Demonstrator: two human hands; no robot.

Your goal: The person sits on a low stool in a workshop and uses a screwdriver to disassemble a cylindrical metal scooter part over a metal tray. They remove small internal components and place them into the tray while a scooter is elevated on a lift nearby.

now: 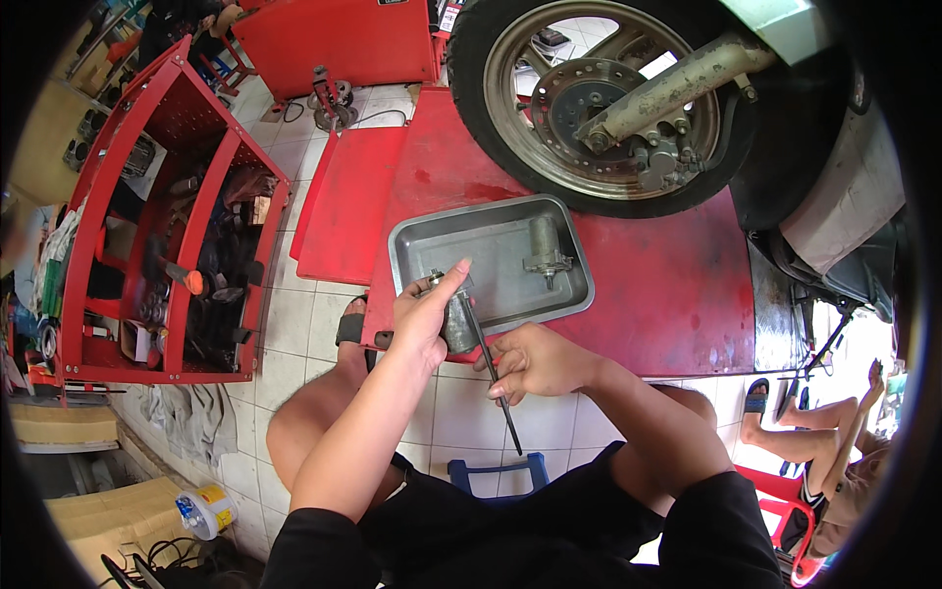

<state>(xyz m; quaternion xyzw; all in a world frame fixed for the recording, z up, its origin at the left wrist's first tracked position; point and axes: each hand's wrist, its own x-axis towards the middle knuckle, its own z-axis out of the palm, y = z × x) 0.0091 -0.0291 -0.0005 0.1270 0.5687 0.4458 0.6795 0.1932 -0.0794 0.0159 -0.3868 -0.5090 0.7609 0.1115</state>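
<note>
Metal cyl. part (457, 329), dull grey, is in L hand (424, 316), held up over the near edge of the counter, just by the tray's near L corner. L grip: closed round the part, thumb extended up along it; fingers mostly hidden behind. Thin dark rod (509, 423) runs diag. past the part's R side, lower end pointing down twd the person's lap; can't tell if rod & part touch. R hand (540, 359) has the rod btwn thumb & fingers, grip narrow, a small red bit showing near the fingertips.

Grey metal tray (471, 236) sits just beyond the hands, slightly angled. A 2nd metal part (545, 250), w/ a rounded body & wider flange, is inside at the R end.

Under the tray: red counter (667, 290), scuffed, dark smudges. Motorbike front wheel (579, 98) stands on it behind the tray, w/ brake disc & worn fork leg (677, 86).

Far L: red shelf unit (203, 221) w/ assorted tools & parts, incl. an orange-ended tool (188, 279). Below that, white bucket (208, 512) on its side. Blue stool (537, 472) near the person's knees, on white tiles. Far R: another person (816, 450) seated on a red chair (785, 486).
</note>
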